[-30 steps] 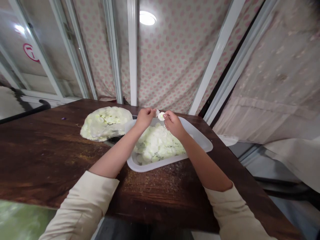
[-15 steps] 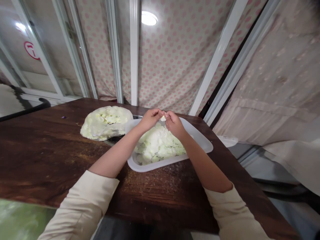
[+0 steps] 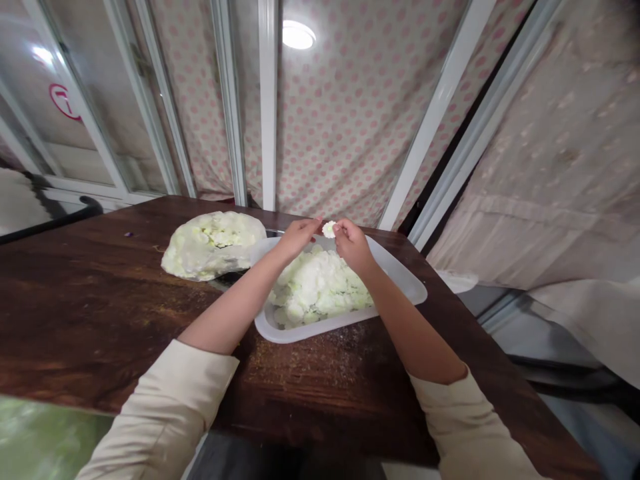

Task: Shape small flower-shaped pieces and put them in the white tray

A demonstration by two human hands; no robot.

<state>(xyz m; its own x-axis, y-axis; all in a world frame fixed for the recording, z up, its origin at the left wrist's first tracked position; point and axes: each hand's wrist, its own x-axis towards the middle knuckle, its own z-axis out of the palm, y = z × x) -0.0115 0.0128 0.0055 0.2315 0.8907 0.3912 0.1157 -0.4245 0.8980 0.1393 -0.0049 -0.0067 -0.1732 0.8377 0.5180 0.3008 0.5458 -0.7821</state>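
Over the far side of a white plastic tray [image 3: 295,332], my right hand [image 3: 354,245] pinches a small white flower [image 3: 329,229] with a frilled edge, between thumb and fingertips. Just to its left is my left hand [image 3: 300,237], its fingers apart and nothing seen in them. A narrow gap separates it from the flower. Below both hands, a heap of white and pale green flower pieces [image 3: 323,287] fills much of the tray. Left of the tray lies a clear plastic bag [image 3: 213,247], full of similar pale pieces.
The dark wooden table [image 3: 125,320] carries the tray and bag, with glittery specks scattered near the tray. Its right edge runs close beside the tray. Behind it stand framed glass panels and a pink-dotted curtain [image 3: 345,120]. Pale green material [image 3: 45,437] shows at lower left.
My left hand has let go of the flower and drawn slightly left, its fingers parting. The flower now shows its face in my right hand, which has barely moved.
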